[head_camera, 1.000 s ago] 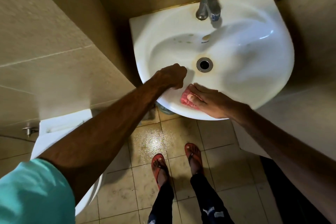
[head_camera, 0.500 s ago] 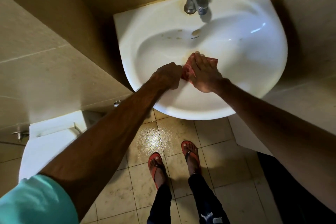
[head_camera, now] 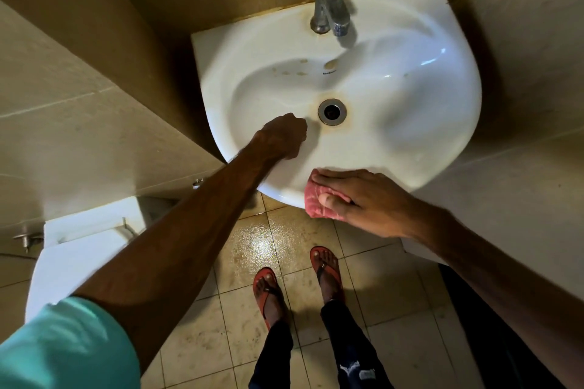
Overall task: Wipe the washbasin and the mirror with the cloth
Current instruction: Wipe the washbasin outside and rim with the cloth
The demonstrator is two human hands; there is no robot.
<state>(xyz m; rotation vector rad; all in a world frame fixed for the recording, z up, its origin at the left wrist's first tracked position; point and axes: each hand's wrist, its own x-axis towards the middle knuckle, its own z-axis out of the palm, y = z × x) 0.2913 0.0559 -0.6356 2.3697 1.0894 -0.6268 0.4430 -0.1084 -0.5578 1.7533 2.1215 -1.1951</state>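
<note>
Left hand [head_camera: 282, 136] fisted, holding nothing, knuckles on the washbasin [head_camera: 442, 151] bowl just left of the one drain [head_camera: 331, 111]; open bowl right of it; one tap [head_camera: 330, 6] at the back edge. One pink cloth [head_camera: 316, 202] folded over the front rim; right hand [head_camera: 360, 199] presses it, fingers flat.

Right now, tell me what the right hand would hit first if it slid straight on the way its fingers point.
The right hand, pressing the cloth on the front rim of the washbasin, points toward the left hand. It would probably meet that wrist first, though depth is unclear.
</note>
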